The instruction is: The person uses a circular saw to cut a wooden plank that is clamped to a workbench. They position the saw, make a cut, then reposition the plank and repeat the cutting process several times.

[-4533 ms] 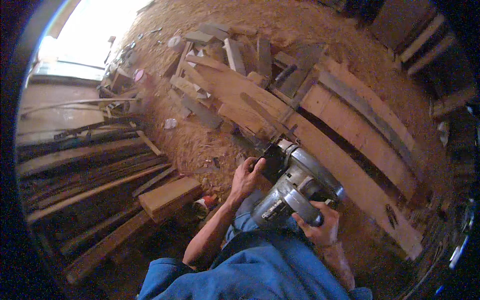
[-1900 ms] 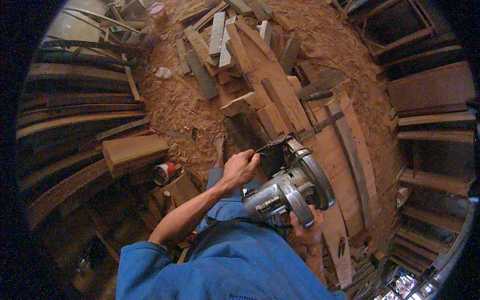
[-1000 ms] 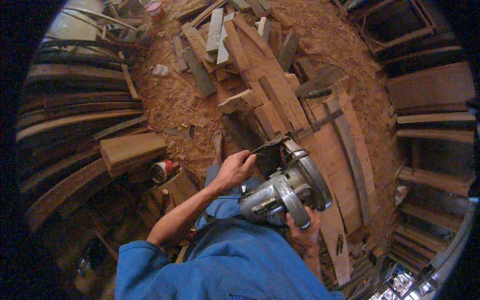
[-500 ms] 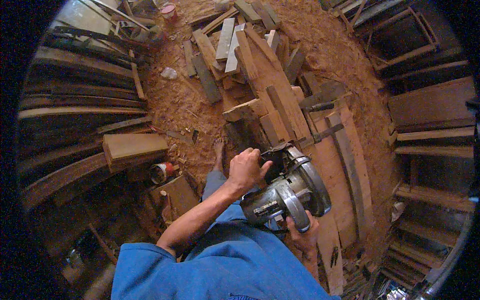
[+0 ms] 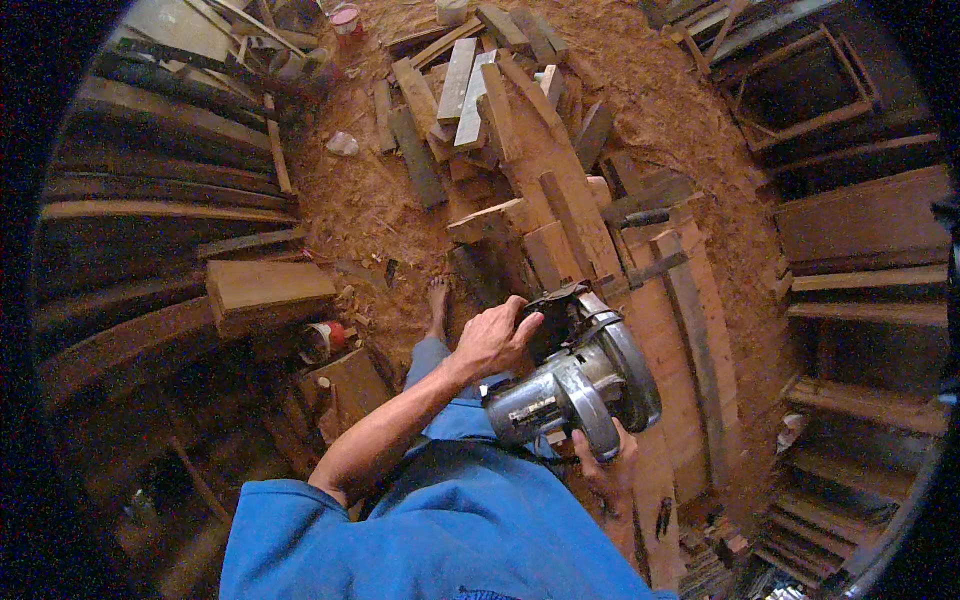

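A silver circular saw [image 5: 560,395] is in front of my body, above a long wooden plank [image 5: 690,420]. My right hand [image 5: 607,465] is wrapped round its rear handle, the palm partly hidden by it. My left hand [image 5: 492,338] is closed at the saw's dark front edge, with the thumb pointing toward the saw body; the fingertips are partly hidden. Just beyond the saw, short wood strips [image 5: 575,225] lie on a broad board. The blade and whatever it touches are out of sight under the housing.
A heap of offcuts [image 5: 460,90] lies ahead on the sawdust-covered floor [image 5: 350,200]. Stacked timber [image 5: 170,210] lines the left, with a thick wood block [image 5: 270,290] and a red-and-white can [image 5: 322,342] closer in. Shelved boards and frames [image 5: 860,220] stand at the right.
Both hands keep their hold on the saw, which has hardly moved. The view has shifted slightly, and the left hand's fingers look a little straighter.
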